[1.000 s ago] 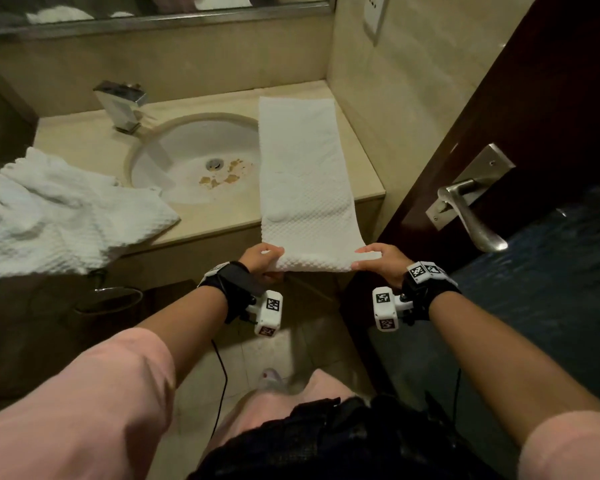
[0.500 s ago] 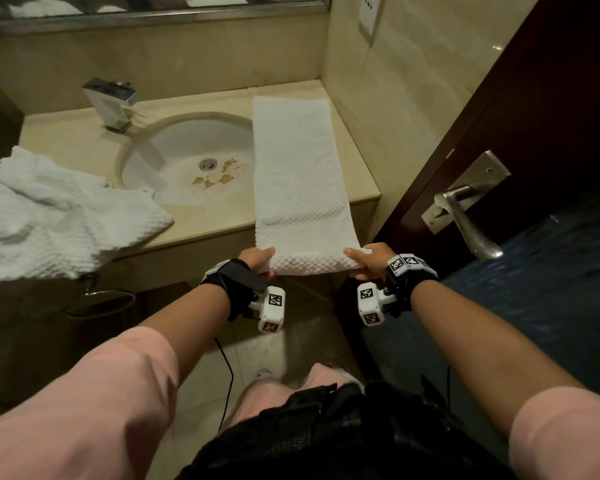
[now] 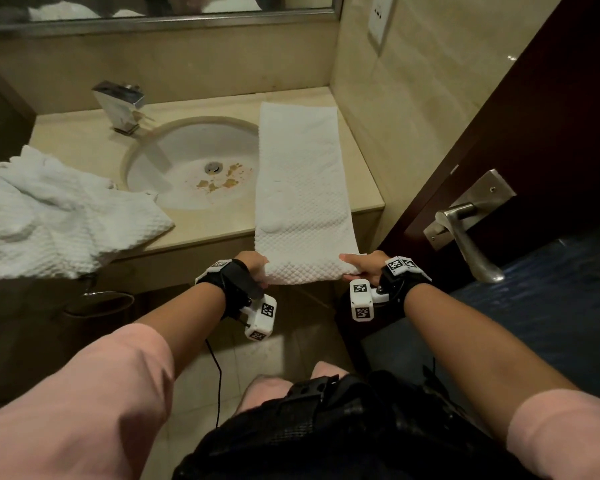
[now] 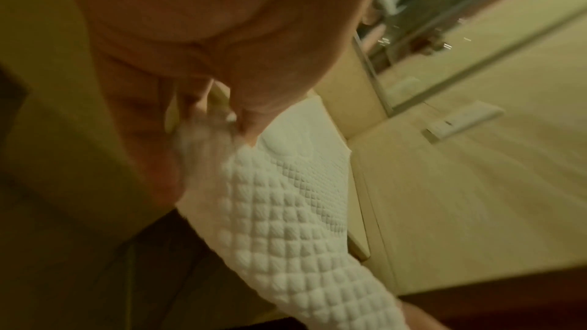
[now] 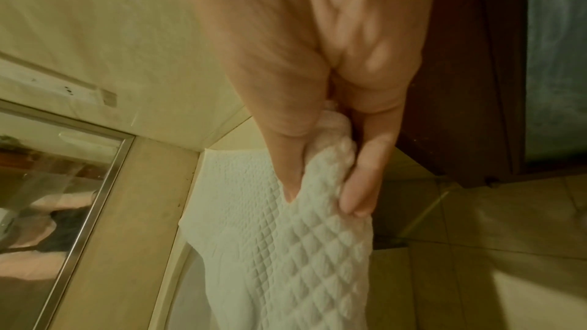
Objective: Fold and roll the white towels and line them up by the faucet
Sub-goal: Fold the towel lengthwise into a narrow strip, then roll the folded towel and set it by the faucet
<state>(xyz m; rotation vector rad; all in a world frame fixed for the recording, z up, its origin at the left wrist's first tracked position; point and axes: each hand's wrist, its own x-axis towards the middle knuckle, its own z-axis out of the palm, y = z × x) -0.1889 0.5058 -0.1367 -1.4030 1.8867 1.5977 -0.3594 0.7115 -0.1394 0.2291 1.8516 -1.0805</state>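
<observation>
A white waffle towel (image 3: 300, 188), folded into a long strip, lies on the counter to the right of the sink, its near end hanging past the front edge. My left hand (image 3: 255, 266) pinches the near left corner of that strip (image 4: 286, 210). My right hand (image 3: 359, 263) pinches the near right corner, thumb above and fingers (image 5: 362, 185) below the towel (image 5: 286, 247). A second white towel (image 3: 52, 213) lies crumpled on the counter at the left. The chrome faucet (image 3: 120, 103) stands behind the sink at the back left.
The round sink (image 3: 191, 161) has brown stains near its drain. The beige counter (image 3: 194, 105) ends at a tiled wall on the right. A dark door with a metal lever handle (image 3: 465, 233) stands close to my right hand. A mirror runs above the counter.
Both hands kept their pinch on the towel's near corners and drew slightly closer to the counter edge; the towel's hanging end sits a little tauter. The crumpled towel has not moved.
</observation>
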